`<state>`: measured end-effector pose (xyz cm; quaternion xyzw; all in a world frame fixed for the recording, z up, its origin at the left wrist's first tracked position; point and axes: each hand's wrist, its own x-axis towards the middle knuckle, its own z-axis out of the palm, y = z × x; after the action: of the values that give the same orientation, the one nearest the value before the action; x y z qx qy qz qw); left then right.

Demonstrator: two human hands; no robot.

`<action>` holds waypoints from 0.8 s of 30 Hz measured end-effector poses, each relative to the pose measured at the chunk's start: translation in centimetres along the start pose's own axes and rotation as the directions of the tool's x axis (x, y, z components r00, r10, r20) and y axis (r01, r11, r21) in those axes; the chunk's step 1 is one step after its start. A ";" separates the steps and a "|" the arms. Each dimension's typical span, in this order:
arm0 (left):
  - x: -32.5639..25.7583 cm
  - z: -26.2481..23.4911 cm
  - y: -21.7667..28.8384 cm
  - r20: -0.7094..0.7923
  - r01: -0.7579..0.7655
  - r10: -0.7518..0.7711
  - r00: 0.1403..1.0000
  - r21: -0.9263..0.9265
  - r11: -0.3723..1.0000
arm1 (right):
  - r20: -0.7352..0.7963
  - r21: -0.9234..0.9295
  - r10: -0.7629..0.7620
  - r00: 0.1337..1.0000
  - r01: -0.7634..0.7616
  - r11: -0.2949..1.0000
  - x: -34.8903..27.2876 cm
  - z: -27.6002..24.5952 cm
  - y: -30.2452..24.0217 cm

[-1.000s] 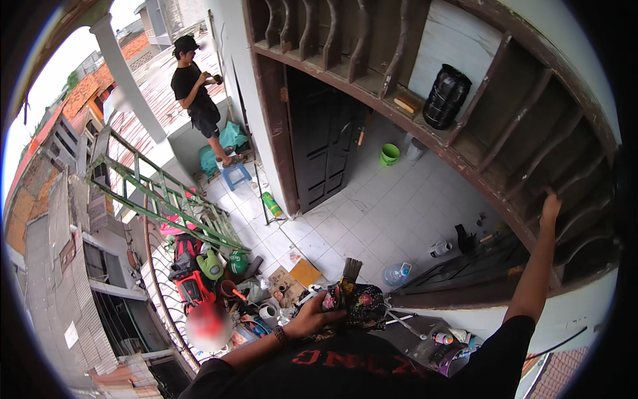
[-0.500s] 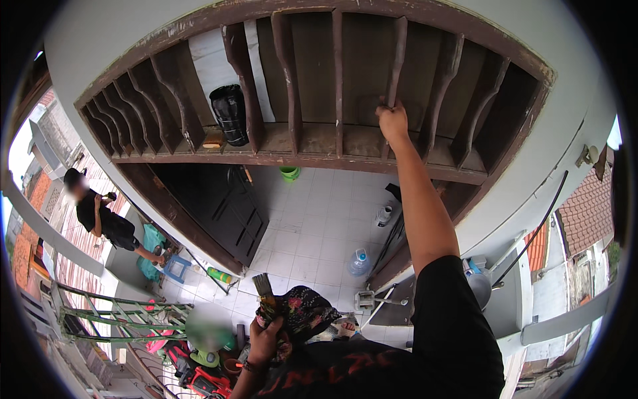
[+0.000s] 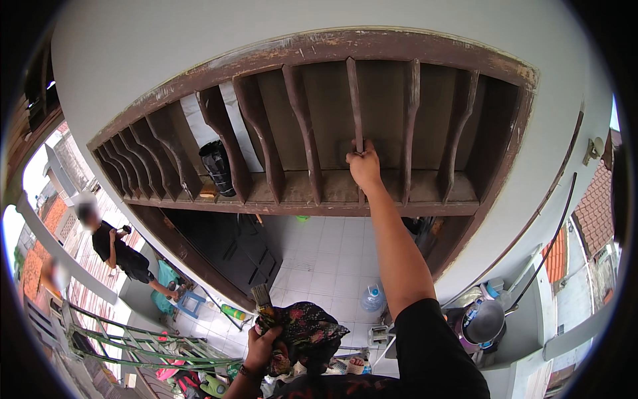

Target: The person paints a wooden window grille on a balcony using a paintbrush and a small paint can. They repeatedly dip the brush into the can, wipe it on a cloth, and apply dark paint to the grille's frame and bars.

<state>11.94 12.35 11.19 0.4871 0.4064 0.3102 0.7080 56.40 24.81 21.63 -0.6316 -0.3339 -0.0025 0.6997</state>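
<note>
Overhead, a brown wooden transom frame (image 3: 399,43) with several upright wavy slats spans the doorway. My right hand (image 3: 364,167), arm stretched up, is closed around the lower part of one slat (image 3: 354,100). Low in front of my body, my left hand (image 3: 261,347) grips a paintbrush (image 3: 259,294), bristles up, together with a dark floral cloth (image 3: 309,332) that hangs to its right. On the ledge left of my right hand, a black wrapped bundle (image 3: 216,167) leans between two slats, beside a small wooden block (image 3: 207,191).
Below is a white tiled floor (image 3: 325,246) with a water jug (image 3: 372,298). A dark door (image 3: 232,243) stands at left. Green metal railing (image 3: 133,342), a blue stool (image 3: 191,304) and a standing person (image 3: 116,249) are further left. A dark rod (image 3: 545,239) leans at right.
My view has shifted, so the frame sits lower and my right hand appears further left, still on the same slat. My left hand keeps the brush and cloth.
</note>
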 end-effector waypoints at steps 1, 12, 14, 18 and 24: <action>0.4 -0.1 0.3 -0.005 -0.004 0.004 1.000 -0.002 1.000 | 0.030 0.013 0.040 0.999 -0.041 0.999 -0.7 0.3 -1.3; 7.3 -0.2 4.0 0.116 -0.200 0.205 0.972 -0.046 0.979 | 0.035 0.137 0.052 0.998 -0.057 0.989 -0.2 -0.8 -0.4; 7.9 0.2 6.5 0.147 -0.125 0.138 0.979 -0.096 0.988 | 0.052 0.184 0.091 0.995 -0.099 0.978 -0.7 -0.8 -0.3; 11.1 -1.4 7.8 0.160 -0.192 0.198 0.967 -0.053 0.980 | 0.077 0.222 0.116 0.990 -0.130 0.966 -1.3 -0.7 -2.2; 13.5 -2.9 8.1 0.257 -0.174 0.189 0.948 -0.082 0.981 | 0.065 0.214 0.115 0.991 -0.126 0.969 -1.2 -1.3 -2.2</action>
<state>15.49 27.59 14.56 0.5385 0.2530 0.3184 0.7380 55.12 22.72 23.02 -0.5702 -0.3114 0.0931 0.7545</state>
